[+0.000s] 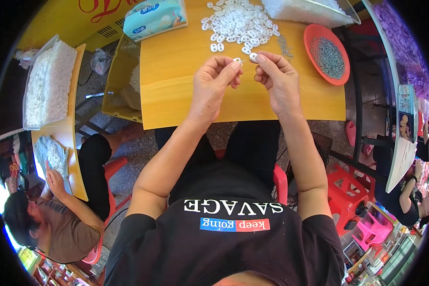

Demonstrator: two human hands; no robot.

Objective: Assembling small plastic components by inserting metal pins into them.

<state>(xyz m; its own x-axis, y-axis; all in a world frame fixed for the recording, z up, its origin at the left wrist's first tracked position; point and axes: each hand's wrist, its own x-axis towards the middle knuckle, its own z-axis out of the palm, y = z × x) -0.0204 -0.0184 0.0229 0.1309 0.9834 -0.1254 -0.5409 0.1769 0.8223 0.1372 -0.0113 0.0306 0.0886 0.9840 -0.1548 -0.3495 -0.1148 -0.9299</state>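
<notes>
Pinching one small white piece in the left hand and another in the right hand, she holds them level, nearly touching, just short of the white pile.

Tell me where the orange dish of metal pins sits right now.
In the head view, the orange dish sits at the yellow table's far right, beyond the right hand.

Your single head-worn fisheye looks steeply down from just above your chest, close over the yellow table, facing forward across it; your forearms enter from the lower edge, and straight edges bow toward the dark circular rim.
</notes>
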